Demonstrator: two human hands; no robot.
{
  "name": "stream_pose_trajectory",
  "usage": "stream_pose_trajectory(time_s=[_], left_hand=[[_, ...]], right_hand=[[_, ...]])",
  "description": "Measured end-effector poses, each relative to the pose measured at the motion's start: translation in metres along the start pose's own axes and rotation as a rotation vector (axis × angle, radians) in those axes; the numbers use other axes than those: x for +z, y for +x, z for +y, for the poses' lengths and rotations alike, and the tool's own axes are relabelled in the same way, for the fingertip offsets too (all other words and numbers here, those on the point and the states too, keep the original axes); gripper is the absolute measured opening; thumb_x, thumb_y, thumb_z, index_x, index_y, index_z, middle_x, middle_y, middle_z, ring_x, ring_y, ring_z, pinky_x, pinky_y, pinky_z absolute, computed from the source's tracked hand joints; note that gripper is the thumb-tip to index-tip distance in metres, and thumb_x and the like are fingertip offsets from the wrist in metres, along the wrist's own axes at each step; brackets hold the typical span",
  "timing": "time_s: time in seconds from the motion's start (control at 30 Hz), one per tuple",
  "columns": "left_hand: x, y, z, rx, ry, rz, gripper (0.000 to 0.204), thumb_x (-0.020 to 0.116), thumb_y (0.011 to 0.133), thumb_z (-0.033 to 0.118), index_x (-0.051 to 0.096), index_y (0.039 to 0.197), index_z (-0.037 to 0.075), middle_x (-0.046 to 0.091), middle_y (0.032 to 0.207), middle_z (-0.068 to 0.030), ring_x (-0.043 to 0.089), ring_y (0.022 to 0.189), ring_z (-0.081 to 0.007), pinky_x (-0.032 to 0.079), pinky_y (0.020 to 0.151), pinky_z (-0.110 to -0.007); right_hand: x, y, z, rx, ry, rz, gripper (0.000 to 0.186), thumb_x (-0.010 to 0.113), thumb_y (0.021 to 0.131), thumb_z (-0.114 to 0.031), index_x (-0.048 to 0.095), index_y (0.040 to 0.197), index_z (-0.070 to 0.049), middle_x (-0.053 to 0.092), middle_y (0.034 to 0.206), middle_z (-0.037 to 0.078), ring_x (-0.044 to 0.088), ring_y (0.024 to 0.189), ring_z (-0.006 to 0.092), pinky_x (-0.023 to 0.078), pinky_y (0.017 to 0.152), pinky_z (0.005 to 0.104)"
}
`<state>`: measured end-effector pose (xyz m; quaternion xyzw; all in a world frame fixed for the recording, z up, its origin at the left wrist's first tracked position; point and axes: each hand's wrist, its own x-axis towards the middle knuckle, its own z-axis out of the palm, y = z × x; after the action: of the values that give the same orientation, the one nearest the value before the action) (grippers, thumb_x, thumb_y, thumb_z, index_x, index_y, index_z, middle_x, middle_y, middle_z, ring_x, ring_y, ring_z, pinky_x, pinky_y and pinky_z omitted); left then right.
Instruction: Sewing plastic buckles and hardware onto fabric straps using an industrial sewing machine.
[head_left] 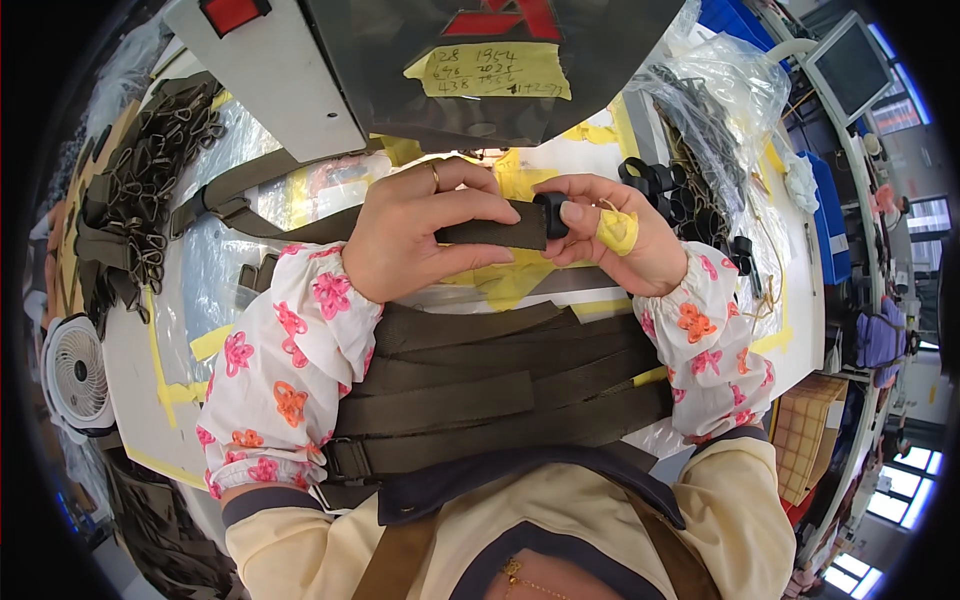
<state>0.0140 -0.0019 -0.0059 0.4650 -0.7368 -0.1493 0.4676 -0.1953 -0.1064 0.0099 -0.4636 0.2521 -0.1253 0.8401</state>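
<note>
My left hand (440, 225), with a ring on one finger, grips an olive webbing strap (310, 225) near its cut end. My right hand (625, 235), with yellow wrapping round one finger, pinches a small black plastic fitting (553, 213) at that end; whether the strap is inside it cannot be told. More olive straps (500, 390) lie in overlapping rows below my hands against my body, with a buckle (350, 458) at their left. Behind my hands the strap runs left to a dark buckle (200, 202).
A grey machine housing (500, 110) stands just beyond my hands. Strap bundles with metal hardware (140, 180) lie left, above a white fan (78, 375). Black fittings (660, 178) and clear plastic bags (700, 120) lie right, near a blue bin (830, 215) and cardboard (805, 430).
</note>
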Motion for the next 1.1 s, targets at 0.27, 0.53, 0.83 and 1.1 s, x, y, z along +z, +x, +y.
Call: stream_pose_trajectory(time_s=[0.27,0.53,0.83,1.1], left_hand=[[0.003,-0.006,0.000,0.069,0.164,0.028,0.019,0.074,0.064,0.012,0.064,0.080,0.009,0.062,0.081,-0.0034,0.058,0.070,-0.0205,0.046,0.058,-0.030],[0.003,-0.010,0.015,-0.212,0.059,0.020,0.023,0.063,0.080,0.025,0.058,0.089,0.004,0.058,0.074,-0.0108,0.058,0.063,-0.0303,0.045,0.054,-0.035],[-0.079,-0.049,-0.005,-0.053,0.875,-0.127,0.021,0.071,0.063,0.015,0.055,0.074,0.006,0.058,0.070,-0.0084,0.057,0.064,-0.0282,0.044,0.057,-0.037],[-0.028,-0.006,0.039,-0.099,0.618,-0.277,0.046,0.062,0.068,0.002,0.048,0.112,0.000,0.058,0.095,-0.0163,0.055,0.088,-0.0338,0.045,0.079,-0.040]], right_hand=[[0.011,0.005,0.005,0.043,-0.157,0.055,0.031,0.063,0.082,-0.007,0.053,0.109,0.005,0.061,0.089,0.010,0.064,0.072,0.0184,0.053,0.065,0.0236],[0.041,0.010,0.016,-0.044,-0.218,0.016,0.020,0.063,0.082,-0.006,0.054,0.094,0.007,0.062,0.080,0.011,0.063,0.065,0.0154,0.053,0.057,0.0239],[0.004,-0.009,-0.006,-0.761,-1.269,0.229,0.008,0.064,0.076,-0.006,0.058,0.079,-0.001,0.059,0.065,0.010,0.061,0.055,0.0201,0.045,0.049,0.0284],[0.028,0.007,-0.004,-1.144,-1.754,0.074,0.019,0.061,0.073,-0.014,0.056,0.088,-0.004,0.060,0.076,0.009,0.060,0.066,0.0251,0.047,0.054,0.0333]])
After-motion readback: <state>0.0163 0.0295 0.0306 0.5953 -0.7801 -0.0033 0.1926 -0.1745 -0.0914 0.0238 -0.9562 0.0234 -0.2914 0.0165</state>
